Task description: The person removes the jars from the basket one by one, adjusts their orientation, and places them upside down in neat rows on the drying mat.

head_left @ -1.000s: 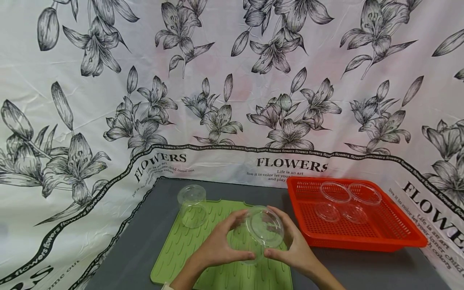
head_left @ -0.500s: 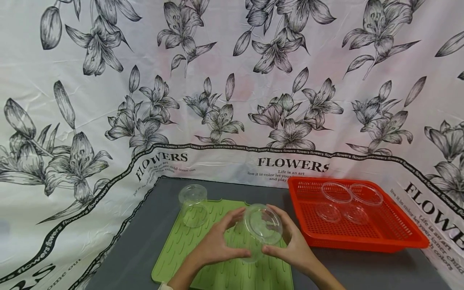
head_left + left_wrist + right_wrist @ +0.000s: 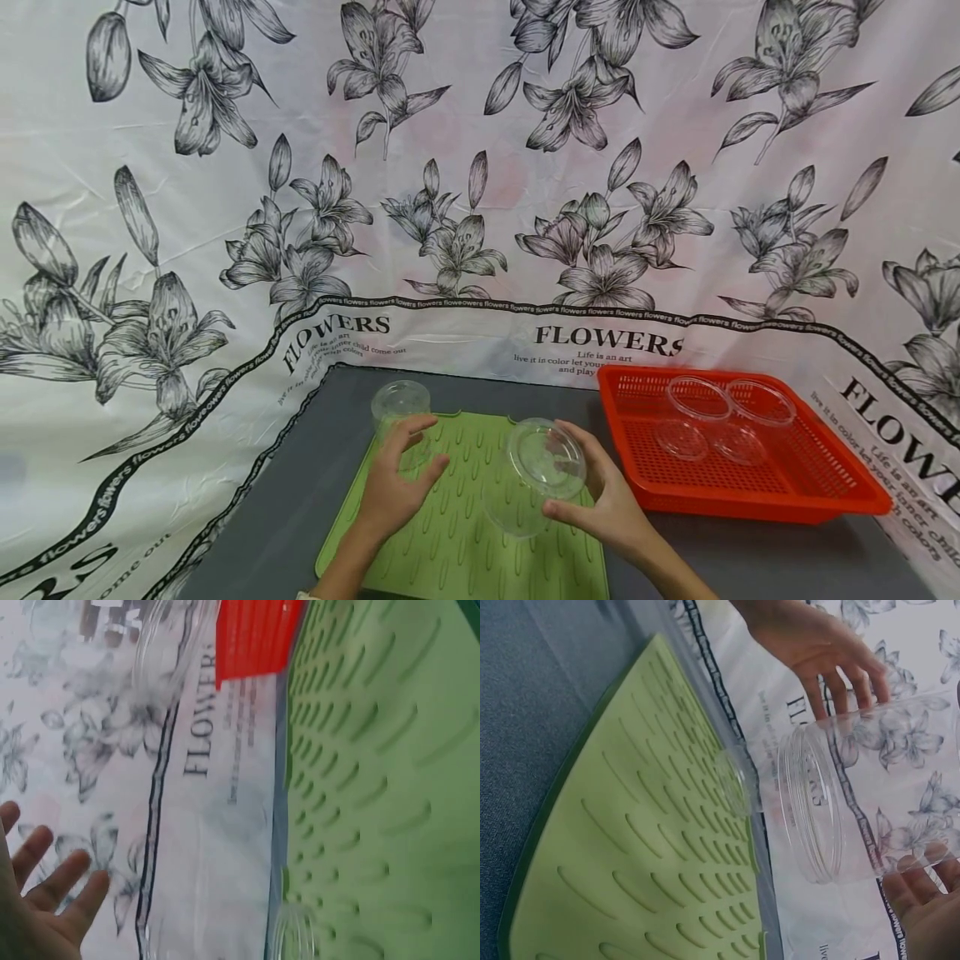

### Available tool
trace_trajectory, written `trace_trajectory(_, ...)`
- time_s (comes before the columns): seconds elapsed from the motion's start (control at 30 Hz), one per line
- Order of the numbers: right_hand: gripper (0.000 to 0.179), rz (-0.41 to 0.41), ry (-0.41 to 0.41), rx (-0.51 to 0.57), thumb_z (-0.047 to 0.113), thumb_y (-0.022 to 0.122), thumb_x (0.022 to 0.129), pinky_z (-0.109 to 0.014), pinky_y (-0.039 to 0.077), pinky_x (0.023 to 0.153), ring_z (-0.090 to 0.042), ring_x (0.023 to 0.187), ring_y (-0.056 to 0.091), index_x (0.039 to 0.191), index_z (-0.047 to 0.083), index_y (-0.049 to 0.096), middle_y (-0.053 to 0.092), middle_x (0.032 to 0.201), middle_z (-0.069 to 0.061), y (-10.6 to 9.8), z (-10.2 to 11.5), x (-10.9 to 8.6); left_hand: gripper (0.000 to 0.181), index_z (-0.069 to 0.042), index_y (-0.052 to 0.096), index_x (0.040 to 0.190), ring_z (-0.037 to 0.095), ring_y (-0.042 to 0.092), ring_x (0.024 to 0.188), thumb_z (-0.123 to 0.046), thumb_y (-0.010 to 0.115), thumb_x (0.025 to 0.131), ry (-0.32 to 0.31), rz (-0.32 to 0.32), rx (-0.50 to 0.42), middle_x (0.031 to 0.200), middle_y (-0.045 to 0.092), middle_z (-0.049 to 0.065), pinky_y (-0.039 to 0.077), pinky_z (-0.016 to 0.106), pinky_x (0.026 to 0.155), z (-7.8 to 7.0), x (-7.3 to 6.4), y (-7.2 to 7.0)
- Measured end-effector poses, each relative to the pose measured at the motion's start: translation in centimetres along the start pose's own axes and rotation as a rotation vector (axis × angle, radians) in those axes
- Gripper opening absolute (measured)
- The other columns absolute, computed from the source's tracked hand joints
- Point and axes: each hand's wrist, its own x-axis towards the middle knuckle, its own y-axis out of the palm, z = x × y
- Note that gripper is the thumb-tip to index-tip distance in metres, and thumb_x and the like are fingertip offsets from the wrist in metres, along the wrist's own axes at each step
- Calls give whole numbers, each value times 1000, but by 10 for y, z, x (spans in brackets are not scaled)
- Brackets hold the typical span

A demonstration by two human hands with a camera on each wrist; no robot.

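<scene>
A clear plastic jar [image 3: 540, 462] is held in my right hand [image 3: 611, 500], tilted above the green mat [image 3: 480, 542]. In the right wrist view this jar [image 3: 877, 802] shows a threaded, ringed rim, with fingertips [image 3: 907, 885] against its side. My left hand [image 3: 390, 492] is off that jar, its fingers spread and loosely bent, holding nothing. It is nearest a second clear jar [image 3: 401, 402] standing at the mat's back left corner. In the head view the hand overlaps this jar's lower part; the right wrist view shows a gap between them.
A red perforated basket [image 3: 626, 475] with two clear jars [image 3: 681, 439] in it sits at the right back. Grey table [image 3: 262, 517] surrounds the mat. Behind hangs a white cloth [image 3: 465, 342] printed with black flowers.
My left hand has let go of the held jar and moved left towards the standing jar. My right hand keeps its grip and stays almost in place.
</scene>
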Motion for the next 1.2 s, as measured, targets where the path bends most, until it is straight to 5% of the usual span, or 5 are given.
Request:
trace_trajectory(0.33,89,-13,31,-19,-1,80,82,-26,51,103,-10,134,55,157,19,35,47,152,-20,1,-3,2,34,0,66,114,21,61,105,1,78,82,18,-296,119,110,64,13,49,24,92,31,-2,-27)
trace_trajectory(0.5,90,-27,40,-42,0,81,81,-27,49,106,-11,133,55,157,19,35,49,152,-16,2,-4,3,36,5,60,113,31,58,108,-1,78,83,-84,-347,151,112,61,17,46,29,95,51,-9,-33)
trace_trajectory(0.7,91,-46,57,-61,3,82,81,-23,45,109,-11,135,54,157,19,35,50,154,-12,6,-6,7,38,3,55,128,45,52,126,-19,65,99,-317,-183,203,131,58,27,42,61,103,71,-20,-48)
trace_trajectory(0.97,93,-73,81,-90,7,86,80,-24,45,108,-5,132,55,156,25,36,49,155,-9,10,-7,12,46,-4,49,148,60,18,148,-29,40,111,-596,162,398,157,42,27,10,85,111,89,-30,-67)
trace_trajectory(1.2,92,-97,92,-110,10,87,79,-34,52,100,-8,126,59,155,25,38,57,146,-10,15,-11,16,46,-8,46,152,64,8,148,-24,38,109,-682,323,440,162,33,25,4,86,110,101,-34,-66)
